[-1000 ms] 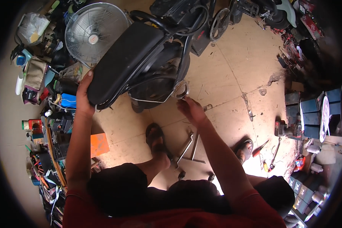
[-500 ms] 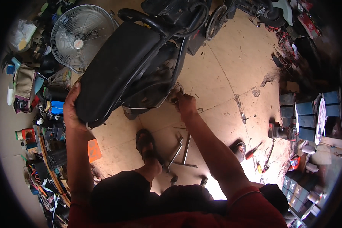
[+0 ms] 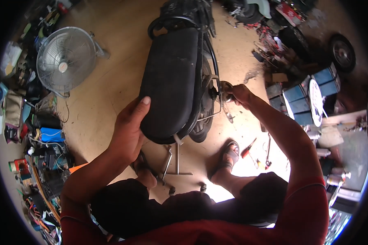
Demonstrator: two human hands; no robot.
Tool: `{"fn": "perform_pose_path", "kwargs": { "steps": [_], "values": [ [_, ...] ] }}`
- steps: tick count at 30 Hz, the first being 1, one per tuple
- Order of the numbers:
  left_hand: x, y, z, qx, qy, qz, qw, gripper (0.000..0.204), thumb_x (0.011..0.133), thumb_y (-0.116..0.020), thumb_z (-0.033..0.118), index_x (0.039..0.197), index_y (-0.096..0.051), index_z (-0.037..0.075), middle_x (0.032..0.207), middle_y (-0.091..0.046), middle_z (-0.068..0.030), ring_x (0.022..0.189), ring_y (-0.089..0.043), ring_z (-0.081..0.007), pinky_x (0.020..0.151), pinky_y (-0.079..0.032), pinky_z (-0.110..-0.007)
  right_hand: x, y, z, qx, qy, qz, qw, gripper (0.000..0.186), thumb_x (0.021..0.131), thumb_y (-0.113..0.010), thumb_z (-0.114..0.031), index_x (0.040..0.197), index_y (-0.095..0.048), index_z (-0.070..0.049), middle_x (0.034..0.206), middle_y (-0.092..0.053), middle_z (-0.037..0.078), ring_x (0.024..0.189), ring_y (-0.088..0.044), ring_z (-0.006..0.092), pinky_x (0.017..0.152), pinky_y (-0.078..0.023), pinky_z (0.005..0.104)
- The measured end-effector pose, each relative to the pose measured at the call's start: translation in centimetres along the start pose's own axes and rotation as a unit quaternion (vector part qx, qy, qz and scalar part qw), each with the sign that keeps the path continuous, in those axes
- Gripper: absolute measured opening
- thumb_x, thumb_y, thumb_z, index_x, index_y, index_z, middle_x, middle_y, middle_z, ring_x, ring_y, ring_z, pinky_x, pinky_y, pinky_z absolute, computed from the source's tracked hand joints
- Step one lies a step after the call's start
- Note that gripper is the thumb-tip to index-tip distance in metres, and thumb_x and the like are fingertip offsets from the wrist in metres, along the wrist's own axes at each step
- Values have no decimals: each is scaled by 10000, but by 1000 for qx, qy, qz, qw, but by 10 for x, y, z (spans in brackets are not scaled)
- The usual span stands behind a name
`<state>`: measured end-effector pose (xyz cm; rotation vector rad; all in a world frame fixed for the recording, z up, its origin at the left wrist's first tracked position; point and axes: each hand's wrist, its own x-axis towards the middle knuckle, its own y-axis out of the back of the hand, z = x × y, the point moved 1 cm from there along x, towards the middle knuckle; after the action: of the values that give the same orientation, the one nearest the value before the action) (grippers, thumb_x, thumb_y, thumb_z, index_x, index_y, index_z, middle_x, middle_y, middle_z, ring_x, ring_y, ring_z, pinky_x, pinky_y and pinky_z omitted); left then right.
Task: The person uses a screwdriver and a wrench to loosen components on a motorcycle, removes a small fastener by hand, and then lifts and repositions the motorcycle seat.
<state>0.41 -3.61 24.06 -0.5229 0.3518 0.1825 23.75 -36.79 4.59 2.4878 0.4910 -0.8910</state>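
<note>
Scooter seat [image 3: 170, 77], long, black and padded, stands in the middle of the view above the person's knees, running away from them toward the top edge; the left hand [image 3: 129, 130] lies against its near left corner, fingers curled round the edge and the thumb stretched up along the side, so it grips the seat; the right hand [image 3: 238, 93] is at the rear wheel hub [image 3: 225, 89] on the right side of the scooter, fingers closed about a small round metal part there, though what exactly they pinch is too small to tell; the rear tyre [image 3: 203, 118] shows dark just below the seat's right edge, with a thin chrome guard bar bent around it; under the seat's near end the metal centre stand [image 3: 172, 161] rests on the tan concrete floor [image 3: 110, 94]; the person's right foot in a sandal [image 3: 229, 153] is planted just beside the stand, and a red-handled screwdriver [image 3: 248, 148] lies near that foot; well apart to the left, a round floor fan [image 3: 65, 61] stands before a clutter of bags and tools; blue crates [image 3: 310, 98] sit at the right.
</note>
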Motion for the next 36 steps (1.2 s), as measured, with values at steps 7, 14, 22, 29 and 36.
{"fn": "perform_pose_path", "kwargs": {
  "steps": [7,14,22,29,36],
  "values": [
    [4,-51,-54,-44,87,1,995,507,1073,-572,411,1435,-528,59,1358,-656,-77,1209,-649,-206,1072,-507,-435,-13,73,2,32,55,51,997,387,983,-671,-451,1148,-718,-105,876,-686,53,676,-634,163,547,-576,327],
    [-12,-50,-66,-78,129,-19,988,495,1074,-557,434,1454,-519,119,1387,-645,-45,1216,-650,-217,1060,-514,-441,-49,80,-1,-41,55,-6,998,449,1020,-608,-391,1408,-616,-167,1265,-665,99,1025,-702,270,750,-675,452],
    [-13,-68,-67,-58,113,-23,992,538,1068,-556,468,1486,-481,136,1403,-624,-21,1220,-634,-178,1036,-519,-388,-50,83,-6,-43,69,-4,997,498,1047,-558,-401,1460,-555,-123,1357,-612,94,1153,-643,273,821,-675,444],
    [-10,-106,-77,-27,119,-53,991,591,1060,-595,438,1534,-415,135,1499,-533,-28,1329,-547,-177,1106,-471,-371,-34,112,29,-9,47,-5,999,505,1062,-546,-313,1529,-487,-132,1520,-501,112,1273,-588,307,837,-673,425],
    [-5,-159,-92,-8,128,-83,988,608,1045,-641,388,1538,-398,128,1499,-520,-37,1368,-507,-192,1144,-431,-380,-15,141,73,72,29,14,997,441,1068,-583,-247,1470,-500,-85,1428,-559,115,1146,-663,288,898,-654,414]
  ]
}}
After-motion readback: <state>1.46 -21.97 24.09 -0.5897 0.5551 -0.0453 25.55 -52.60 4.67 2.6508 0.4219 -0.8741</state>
